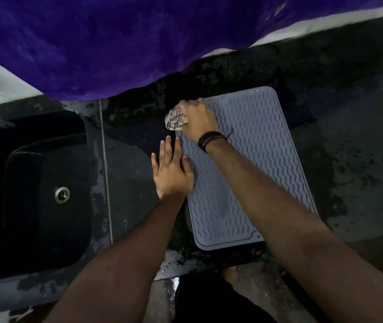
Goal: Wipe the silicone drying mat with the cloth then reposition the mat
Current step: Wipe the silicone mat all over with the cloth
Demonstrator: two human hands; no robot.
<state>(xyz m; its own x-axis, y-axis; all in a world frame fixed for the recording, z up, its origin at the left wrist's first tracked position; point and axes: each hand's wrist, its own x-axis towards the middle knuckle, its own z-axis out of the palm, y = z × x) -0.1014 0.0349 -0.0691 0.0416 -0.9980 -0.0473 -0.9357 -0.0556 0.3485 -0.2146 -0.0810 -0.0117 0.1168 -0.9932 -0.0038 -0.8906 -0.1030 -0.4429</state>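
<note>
1. Grey rectangular silicone drying mat with wavy ridges (251, 164) lying flat on the dark wet countertop (349, 136), centre-right of frame.
2. Right hand (197, 120) at the mat's upper-left corner, fingers closed over a crumpled white patterned cloth (175, 118).
3. Left hand (172, 171) open, fingers spread, pressing flat on the mat's left edge.
4. Black sink (46, 190) at left; purple fabric (116, 43) across the top.
</note>
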